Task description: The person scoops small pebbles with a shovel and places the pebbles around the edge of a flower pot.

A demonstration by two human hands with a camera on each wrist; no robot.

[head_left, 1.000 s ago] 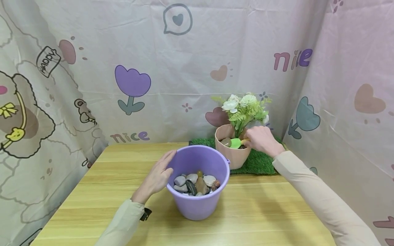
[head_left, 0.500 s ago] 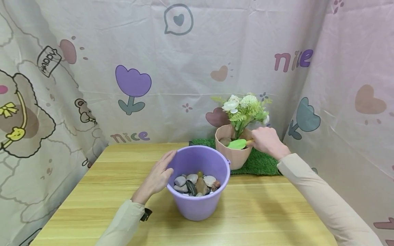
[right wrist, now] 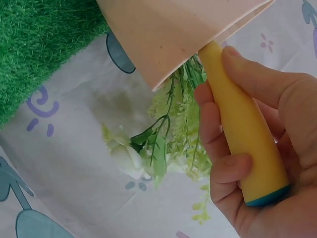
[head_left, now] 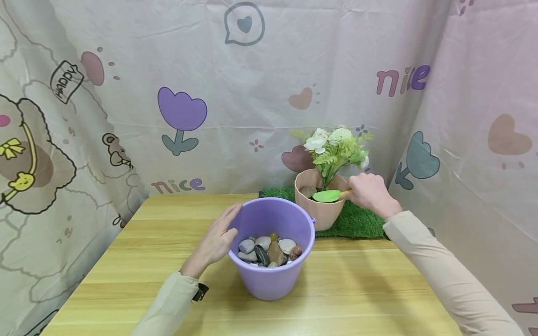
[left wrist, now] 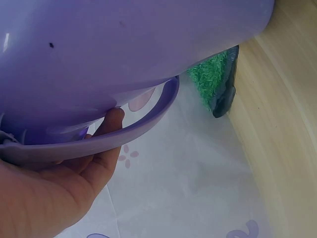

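Two hands reach across a wooden worktop (head_left: 138, 252). At two o'clock from the purple bucket (head_left: 269, 283) of stones (head_left: 275, 253), the right hand (head_left: 370, 193) holds a green trowel (head_left: 326, 196), fingers wrapped round its yellow handle, in the mouth of a pink flowerpot (head_left: 321, 217). The left hand (head_left: 216, 239), fingers extended, touches the bucket's rim near ten o'clock.
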